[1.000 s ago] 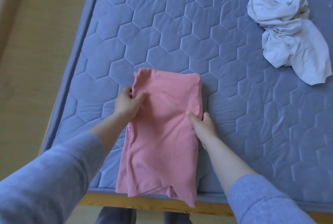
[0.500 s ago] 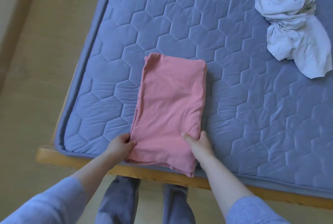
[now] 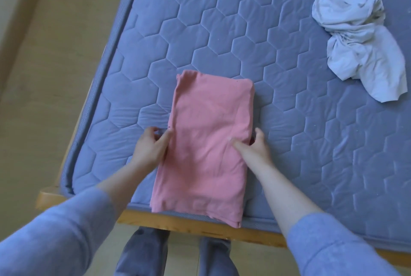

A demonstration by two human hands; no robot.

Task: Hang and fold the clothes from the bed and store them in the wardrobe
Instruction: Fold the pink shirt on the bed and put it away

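Two garments on the quilted blue bed (image 3: 222,31). Item one: folded pink garment (image 3: 206,142), flat near the foot edge, lower corner reaching the wooden frame (image 3: 178,224). Grip of right hand (image 3: 255,149): thumb on top, fingers curled round the right edge. Grip of left hand (image 3: 151,149): thumb against the left edge; hold on the cloth cannot be told. Item two: crumpled white garment (image 3: 355,37), well apart, far right

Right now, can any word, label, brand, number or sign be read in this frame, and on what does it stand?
None readable: no text shows on the pink garment, the white garment, the mattress or the bed frame.
A small mark at the pink garment's near corner is too small to read.
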